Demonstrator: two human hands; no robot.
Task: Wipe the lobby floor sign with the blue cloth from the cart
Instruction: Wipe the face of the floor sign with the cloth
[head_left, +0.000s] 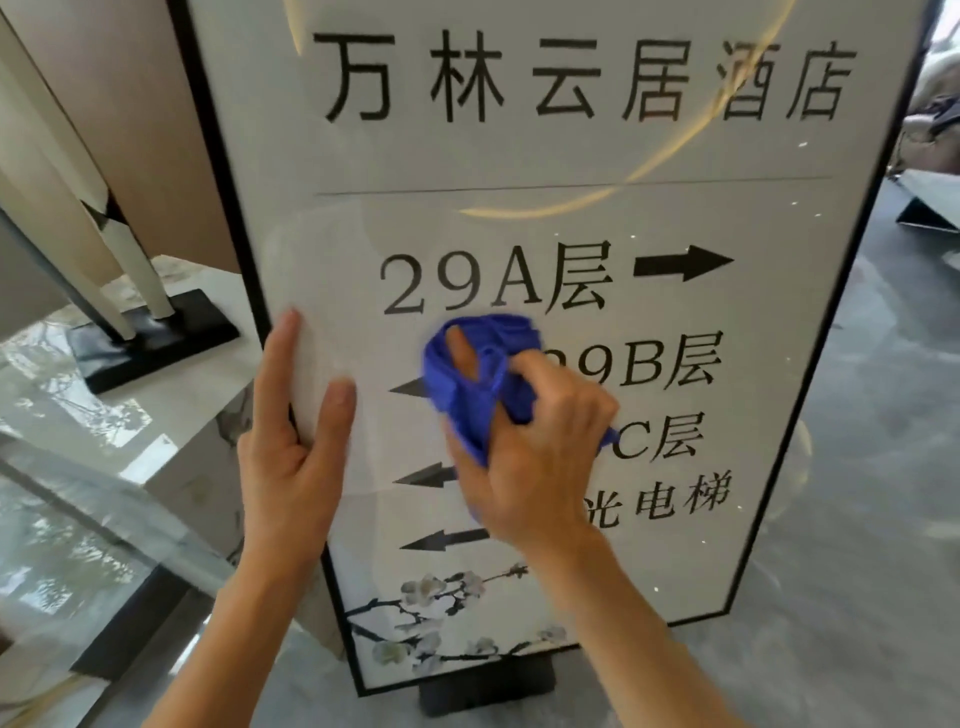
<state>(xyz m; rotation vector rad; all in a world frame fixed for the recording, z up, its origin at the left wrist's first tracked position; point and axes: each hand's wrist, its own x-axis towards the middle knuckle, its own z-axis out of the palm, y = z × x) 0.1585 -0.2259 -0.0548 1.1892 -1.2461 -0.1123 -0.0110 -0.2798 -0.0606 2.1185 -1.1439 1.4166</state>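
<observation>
Mid-wipe here: my right hand (530, 441) grips the blue cloth (480, 374) bunched against the floor sign (571, 218), while my left hand (293, 415) grasps its frame edge. Next I reckon it's steady strokes down toward the 3 arrows.

- floor sign (519, 166): white face, black frame, black letters and arrows, pale blossoms on dark branches
- cloth (470, 379): plain bright blue
- floor (857, 519): grey, mottled
</observation>
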